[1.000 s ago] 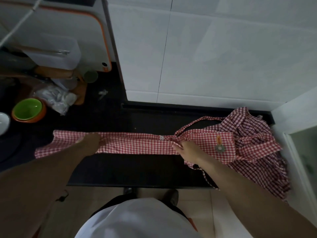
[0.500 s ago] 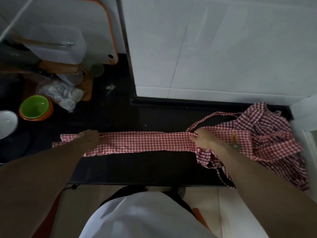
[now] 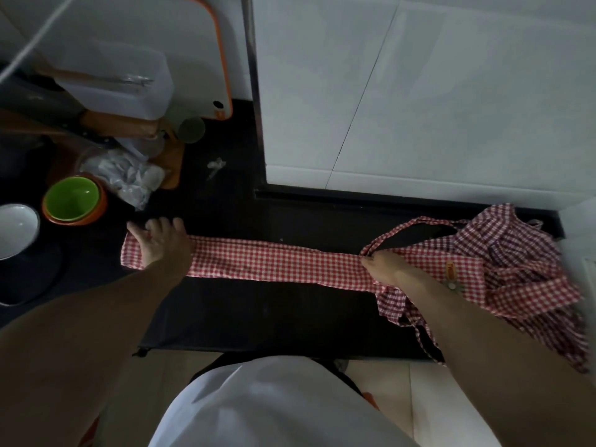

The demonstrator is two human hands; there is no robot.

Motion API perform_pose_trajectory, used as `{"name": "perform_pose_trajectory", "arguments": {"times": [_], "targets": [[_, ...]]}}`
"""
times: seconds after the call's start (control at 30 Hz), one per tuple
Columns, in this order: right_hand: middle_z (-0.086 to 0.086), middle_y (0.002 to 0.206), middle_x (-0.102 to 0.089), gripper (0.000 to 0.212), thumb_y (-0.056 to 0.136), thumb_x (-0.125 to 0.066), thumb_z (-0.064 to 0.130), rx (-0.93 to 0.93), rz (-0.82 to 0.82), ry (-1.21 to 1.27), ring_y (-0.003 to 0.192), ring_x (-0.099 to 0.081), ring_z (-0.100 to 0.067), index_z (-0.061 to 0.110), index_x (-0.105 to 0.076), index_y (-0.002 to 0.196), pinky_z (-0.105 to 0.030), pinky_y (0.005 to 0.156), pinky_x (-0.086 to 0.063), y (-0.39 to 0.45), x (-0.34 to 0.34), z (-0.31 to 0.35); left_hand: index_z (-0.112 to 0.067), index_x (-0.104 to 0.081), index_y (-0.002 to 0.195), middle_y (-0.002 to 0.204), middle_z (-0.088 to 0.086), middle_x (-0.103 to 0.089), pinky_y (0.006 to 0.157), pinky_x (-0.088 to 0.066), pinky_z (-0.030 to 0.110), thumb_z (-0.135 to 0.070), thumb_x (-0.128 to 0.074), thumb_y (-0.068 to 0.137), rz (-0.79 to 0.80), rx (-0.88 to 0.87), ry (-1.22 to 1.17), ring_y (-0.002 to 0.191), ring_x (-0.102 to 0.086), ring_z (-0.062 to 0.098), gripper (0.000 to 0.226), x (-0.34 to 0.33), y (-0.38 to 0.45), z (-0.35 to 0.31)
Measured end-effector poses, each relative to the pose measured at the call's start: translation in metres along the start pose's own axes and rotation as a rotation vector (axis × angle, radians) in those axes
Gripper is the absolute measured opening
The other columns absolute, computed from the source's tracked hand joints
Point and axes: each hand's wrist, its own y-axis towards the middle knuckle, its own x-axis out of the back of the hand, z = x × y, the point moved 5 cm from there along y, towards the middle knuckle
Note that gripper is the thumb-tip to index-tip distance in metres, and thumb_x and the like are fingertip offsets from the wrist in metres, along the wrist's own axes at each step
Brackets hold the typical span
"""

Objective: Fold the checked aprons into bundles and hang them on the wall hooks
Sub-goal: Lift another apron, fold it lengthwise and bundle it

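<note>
Black countertop [image 3: 277,311] runs beneath white wall tiles [image 3: 419,108], its front edge just above my white shirt, with a bare dark stretch between that edge and the cloth. Across it lies a red checked apron [image 3: 274,261] folded into a long narrow strip. My left hand [image 3: 161,245] presses flat on the strip's left end, fingers straight and spread, their tips reaching past the far edge of the fabric. My right hand [image 3: 385,267] pinches the strip where it meets the loose neck strap [image 3: 403,229], fingers curled round the cloth. Right of that hand, a heap of more checked fabric [image 3: 522,269] spills over the counter's front edge beside the wall corner. Left of the strip's end, near but apart, stand a green bowl [image 3: 71,199] in an orange one, a white bowl [image 3: 16,229] and crumpled plastic [image 3: 129,179]; a cutting board [image 3: 135,43] leans at the back
</note>
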Motion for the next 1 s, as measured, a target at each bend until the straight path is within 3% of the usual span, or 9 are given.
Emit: {"name": "perform_pose_trajectory", "arguments": {"times": [0.17, 0.27, 0.37, 0.47, 0.53, 0.7, 0.8, 0.93, 1.0], "targets": [[0.001, 0.082, -0.054, 0.044, 0.108, -0.027, 0.039, -0.019, 0.004, -0.041, 0.074, -0.053, -0.01, 0.013, -0.063, 0.112, -0.028, 0.074, -0.04, 0.0, -0.001, 0.001, -0.008, -0.055, 0.115, 0.112, 0.016, -0.053, 0.088, -0.04, 0.047, -0.011, -0.053, 0.084, -0.265, -0.297, -0.352, 0.102, -0.049, 0.035, 0.032, 0.028, -0.029, -0.073], [-0.005, 0.099, -0.062, 0.047, 0.107, -0.031, 0.043, -0.052, 0.001, 0.016, 0.092, -0.06, -0.017, 0.01, -0.062, 0.119, -0.031, 0.087, -0.045, -0.003, -0.002, 0.0, -0.01, -0.057, 0.114, 0.113, 0.011, -0.052, 0.092, -0.041, 0.039, -0.009, -0.053, 0.087, -0.236, -0.568, -0.565, 0.103, -0.05, 0.028, 0.028, 0.047, -0.073, -0.133], [-0.009, 0.115, -0.064, 0.048, 0.106, -0.033, 0.046, -0.06, 0.011, 0.041, 0.104, -0.061, -0.021, 0.01, -0.061, 0.121, -0.033, 0.094, -0.047, -0.003, -0.006, 0.001, -0.014, -0.05, 0.125, 0.124, 0.006, -0.047, 0.102, -0.04, 0.037, -0.015, -0.049, 0.093, -0.156, -0.769, -0.568, 0.114, -0.045, 0.023, 0.032, 0.058, -0.115, -0.186], [-0.003, 0.095, -0.063, 0.034, 0.105, -0.039, 0.041, 0.012, 0.008, 0.083, 0.084, -0.061, -0.014, 0.017, -0.061, 0.097, -0.028, 0.07, -0.047, -0.003, -0.013, 0.003, -0.014, -0.038, 0.139, 0.14, 0.01, -0.04, 0.108, -0.035, 0.047, -0.032, -0.042, 0.1, 0.021, -0.64, -0.528, 0.128, -0.038, 0.029, 0.043, 0.047, -0.13, -0.215], [-0.001, 0.092, -0.063, 0.027, 0.105, -0.042, 0.037, 0.077, 0.012, 0.135, 0.079, -0.06, -0.012, 0.019, -0.059, 0.095, -0.025, 0.061, -0.042, -0.007, -0.017, 0.005, -0.011, -0.027, 0.149, 0.152, 0.017, -0.028, 0.111, -0.031, 0.053, -0.042, -0.036, 0.103, 0.112, -0.51, -0.499, 0.138, -0.028, 0.037, 0.057, 0.04, -0.137, -0.225], [0.001, 0.1, -0.065, 0.016, 0.097, -0.057, 0.019, 0.214, -0.012, 0.101, 0.083, -0.061, -0.01, 0.02, -0.064, 0.112, -0.024, 0.064, -0.046, -0.017, -0.014, 0.005, -0.013, 0.001, 0.157, 0.162, 0.022, 0.001, 0.116, -0.008, 0.066, -0.051, -0.029, 0.103, 0.19, -0.391, -0.481, 0.147, 0.004, 0.05, 0.073, 0.026, -0.15, -0.237], [0.001, 0.099, -0.063, 0.019, 0.092, -0.064, 0.021, 0.104, -0.089, -0.001, 0.082, -0.06, -0.012, 0.018, -0.064, 0.111, -0.028, 0.071, -0.051, -0.015, -0.008, -0.014, -0.016, 0.0, 0.157, 0.162, 0.021, 0.004, 0.116, -0.008, 0.068, -0.05, -0.033, 0.103, 0.221, -0.375, -0.477, 0.147, 0.007, 0.05, 0.071, 0.024, -0.146, -0.238], [-0.002, 0.103, -0.065, 0.015, 0.097, -0.059, 0.024, 0.022, -0.002, 0.009, 0.085, -0.061, -0.015, 0.015, -0.066, 0.105, -0.027, 0.069, -0.049, -0.023, 0.01, -0.05, -0.022, -0.005, 0.156, 0.162, 0.019, 0.008, 0.116, -0.004, 0.068, -0.049, -0.041, 0.101, 0.279, -0.343, -0.503, 0.147, 0.01, 0.048, 0.071, 0.026, -0.142, -0.237], [-0.003, 0.113, -0.065, 0.021, 0.098, -0.056, 0.024, 0.042, 0.023, 0.008, 0.094, -0.062, -0.018, 0.014, -0.066, 0.114, -0.031, 0.077, -0.051, -0.022, 0.019, -0.068, -0.023, -0.005, 0.156, 0.163, 0.019, 0.009, 0.116, -0.003, 0.068, -0.049, -0.041, 0.101, 0.281, -0.343, -0.511, 0.148, 0.011, 0.048, 0.07, 0.026, -0.142, -0.236]]}}
